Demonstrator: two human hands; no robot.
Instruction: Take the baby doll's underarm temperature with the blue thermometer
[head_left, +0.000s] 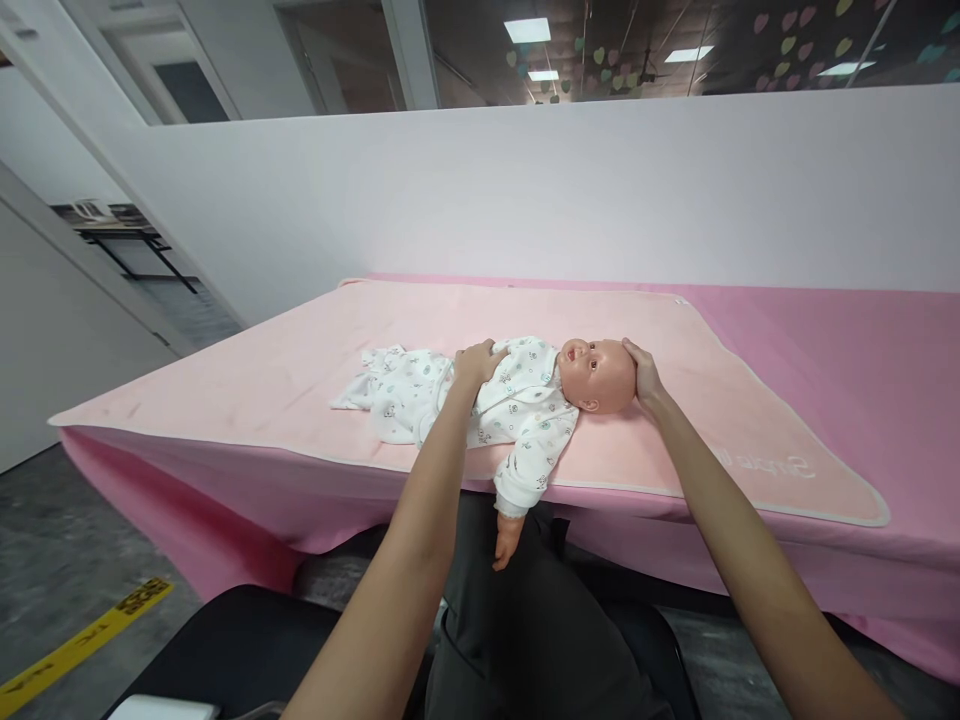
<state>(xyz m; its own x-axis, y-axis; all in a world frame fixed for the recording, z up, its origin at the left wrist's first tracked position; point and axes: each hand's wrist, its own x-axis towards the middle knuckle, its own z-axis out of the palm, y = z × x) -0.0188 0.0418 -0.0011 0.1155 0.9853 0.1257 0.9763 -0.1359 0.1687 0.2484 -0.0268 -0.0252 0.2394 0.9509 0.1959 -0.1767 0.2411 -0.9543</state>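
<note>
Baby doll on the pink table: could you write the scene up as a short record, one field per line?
Doll: on its back, face up, in a white printed outfit
Doll's near arm: hanging over the table edge
Left hand: resting on the doll's middle
Right hand: cupped against the top of the doll's head
Underneath: light pink mat over a darker pink cloth
Behind: white partition

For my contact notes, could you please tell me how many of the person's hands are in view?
2: the left hand rests on the doll's clothed body, and the right hand is against the top of its head. Neither hand is hidden.
</note>
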